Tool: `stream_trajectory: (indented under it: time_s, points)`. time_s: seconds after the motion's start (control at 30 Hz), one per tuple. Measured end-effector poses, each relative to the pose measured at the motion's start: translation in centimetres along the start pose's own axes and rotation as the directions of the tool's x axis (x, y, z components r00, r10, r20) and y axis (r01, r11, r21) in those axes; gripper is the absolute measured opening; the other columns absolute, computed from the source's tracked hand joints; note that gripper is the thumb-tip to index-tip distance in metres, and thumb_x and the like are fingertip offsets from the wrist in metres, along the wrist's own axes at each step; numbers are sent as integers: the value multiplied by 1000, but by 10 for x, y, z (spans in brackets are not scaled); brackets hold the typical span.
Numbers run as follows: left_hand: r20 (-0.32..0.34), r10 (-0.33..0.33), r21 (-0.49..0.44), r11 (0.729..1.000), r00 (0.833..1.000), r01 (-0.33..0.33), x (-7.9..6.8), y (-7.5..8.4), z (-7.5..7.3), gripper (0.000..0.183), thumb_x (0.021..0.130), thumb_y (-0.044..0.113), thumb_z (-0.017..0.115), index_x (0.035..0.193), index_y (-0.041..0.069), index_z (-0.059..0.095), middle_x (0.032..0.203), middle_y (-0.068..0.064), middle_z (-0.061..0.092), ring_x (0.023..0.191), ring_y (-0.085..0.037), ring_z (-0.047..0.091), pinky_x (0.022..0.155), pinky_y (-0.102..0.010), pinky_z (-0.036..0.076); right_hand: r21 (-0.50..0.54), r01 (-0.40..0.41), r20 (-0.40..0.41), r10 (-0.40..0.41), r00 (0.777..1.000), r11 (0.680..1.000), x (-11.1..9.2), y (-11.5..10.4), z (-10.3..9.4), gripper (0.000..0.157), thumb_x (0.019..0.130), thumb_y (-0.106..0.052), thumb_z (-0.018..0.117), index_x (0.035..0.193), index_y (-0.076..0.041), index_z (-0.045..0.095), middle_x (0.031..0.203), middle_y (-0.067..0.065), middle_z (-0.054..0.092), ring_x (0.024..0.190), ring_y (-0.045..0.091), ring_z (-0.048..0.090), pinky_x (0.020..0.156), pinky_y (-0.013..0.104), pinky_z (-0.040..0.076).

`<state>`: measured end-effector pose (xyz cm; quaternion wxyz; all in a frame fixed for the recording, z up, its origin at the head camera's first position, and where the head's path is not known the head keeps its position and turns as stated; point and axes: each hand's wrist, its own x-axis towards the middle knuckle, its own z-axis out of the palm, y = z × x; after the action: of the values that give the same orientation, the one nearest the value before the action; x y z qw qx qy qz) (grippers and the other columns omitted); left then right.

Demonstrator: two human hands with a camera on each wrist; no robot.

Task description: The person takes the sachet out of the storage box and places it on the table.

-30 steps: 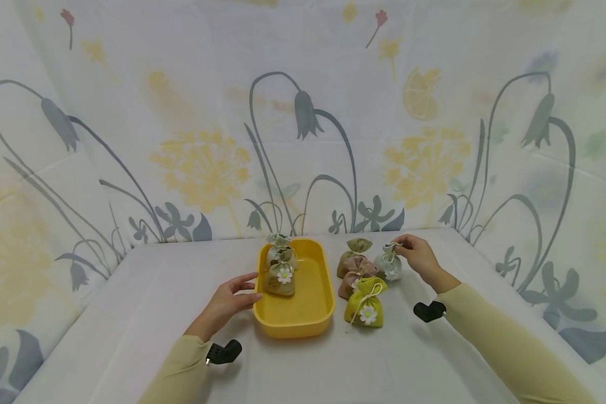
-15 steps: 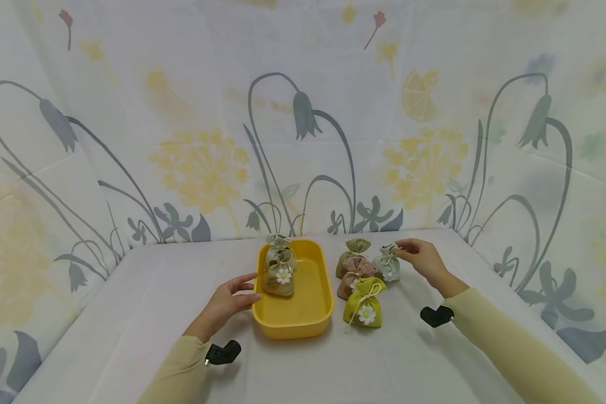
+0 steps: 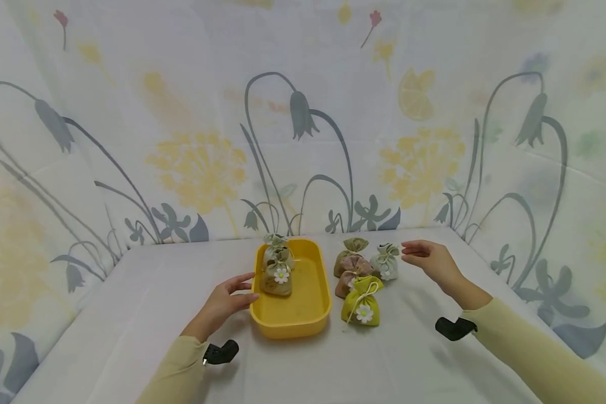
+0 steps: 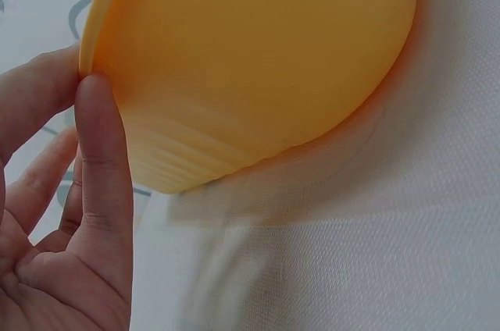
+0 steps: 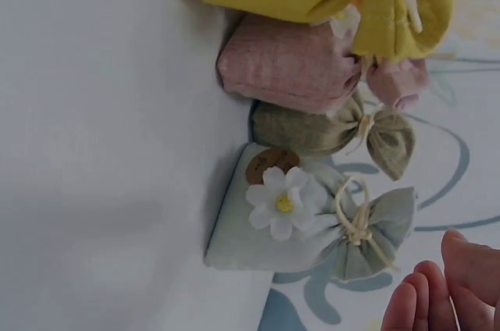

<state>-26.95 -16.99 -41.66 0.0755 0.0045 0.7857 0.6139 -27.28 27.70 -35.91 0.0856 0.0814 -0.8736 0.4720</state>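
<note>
My left hand (image 3: 225,301) rests against the left rim of a yellow plastic tray (image 3: 303,331), thumb and fingers fairly straight at the edge. Two drawstring pouches stand inside the tray: an olive-brown pouch (image 3: 276,283) with a white flower, and a pale grey-green pouch (image 3: 271,247) behind it. Just right of another pale grey-green pouch (image 3: 385,266), my right hand (image 3: 431,259) hovers, holding nothing. That pouch's daisy and brown round tag show in the right wrist view. Beside it are an olive pouch (image 3: 344,262), a pink pouch (image 3: 345,283) and a yellow-green pouch (image 3: 353,306).
A white cloth covers the table (image 3: 384,365). Behind it hangs a floral-printed sheet (image 3: 202,112). Black wrist devices (image 3: 221,352) sit below both hands.
My right hand has let go of the neck of the pale grey-green pouch and moved off to the right. The pouch stands beside the others; my left hand stays at the tray.
</note>
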Motion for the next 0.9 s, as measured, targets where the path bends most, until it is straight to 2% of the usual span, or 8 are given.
stream_trajectory:
  time_s: [0.1, 0.33, 0.43, 0.63, 0.8, 0.9]
  points:
    - [1, 1, -27, 1000, 1000, -1, -2, -1, -1, 57, 81, 10, 72, 133, 6, 50, 118, -17, 53, 92, -22, 60, 81, -35, 53, 25, -2, 17, 1, 1000, 1000, -7, -10, 0, 44, 89, -19, 64, 123, 6, 54, 112, 22, 60, 88, 2, 59, 80, 21, 48]
    - [30, 19, -66, 998, 999, -17, -2, -3, -1, 57, 82, 9, 71, 134, 4, 49, 119, -18, 51, 93, -20, 59, 81, -34, 53, 128, -46, 62, 38, 997, 991, -25, -31, 8, 48, 89, -22, 65, 127, 5, 52, 115, 21, 58, 92, 4, 59, 88, 30, 48]
    - [27, 34, -63, 997, 999, -33, 0, 0, -1, 57, 82, 10, 71, 134, 5, 49, 120, -19, 52, 93, -20, 60, 81, -34, 53, 159, -21, 69, 10, 998, 987, -27, -41, 14, 46, 88, -21, 65, 125, 5, 53, 115, 21, 58, 93, 6, 59, 88, 33, 48]
    - [19, 16, -55, 998, 1000, -15, 2, -1, -2, 56, 82, 9, 71, 134, 5, 50, 120, -18, 52, 93, -20, 60, 81, -35, 53, 205, -8, 109, -15, 994, 979, -30, -55, 28, 39, 88, -15, 65, 122, 3, 56, 113, 17, 60, 95, 13, 60, 84, 27, 50]
    - [9, 4, -49, 999, 1000, -3, 1, -2, -1, 56, 82, 9, 71, 134, 6, 50, 120, -18, 52, 94, -21, 60, 81, -35, 53, 239, -2, 124, -29, 992, 971, -29, -67, 42, 37, 87, -10, 65, 120, 5, 57, 116, 23, 58, 99, 26, 59, 83, 27, 51]
    - [10, 4, -55, 998, 1000, -4, 0, -2, -1, 56, 82, 9, 71, 134, 6, 49, 120, -18, 52, 93, -21, 60, 81, -35, 53, 274, -1, 136, -37, 990, 962, -27, -76, 51, 36, 87, -10, 66, 118, 6, 58, 114, 24, 58, 98, 25, 60, 83, 31, 51]
